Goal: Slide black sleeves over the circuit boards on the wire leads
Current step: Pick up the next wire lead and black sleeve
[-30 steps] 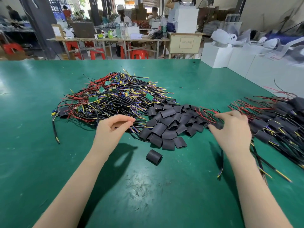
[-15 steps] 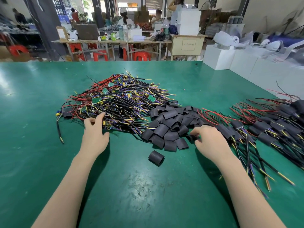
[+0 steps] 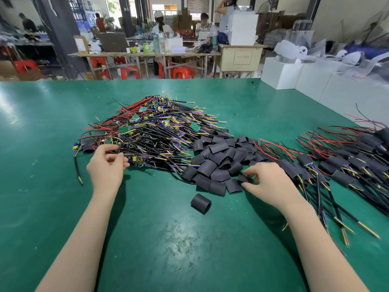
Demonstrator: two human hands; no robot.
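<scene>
head view:
left hand (image 3: 106,168): at near edge of the wire heap, fingers curled, pinching a thin black lead (image 3: 120,146) between thumb and fingertips.
right hand (image 3: 267,182): at near right edge of the sleeve pile, thumb and fingers pinching one black sleeve (image 3: 244,179) that lies on the table.
wire heap (image 3: 151,133): left of centre on green table (image 3: 42,207); red, black, yellow and purple leads tangled, small green boards (image 3: 124,129) showing among them, bare of sleeves.
sleeve pile (image 3: 219,161): short black tubes, loose, just right of the heap and touching its edge.
single sleeve (image 3: 201,203): lying alone, near the pile, between the two forearms.
done leads (image 3: 341,163): at right, in rows, black sleeves already over them, wire ends pointing to the near edge.
background: work tables, red stools (image 3: 182,72), white boxes (image 3: 282,75), people sitting far behind.
</scene>
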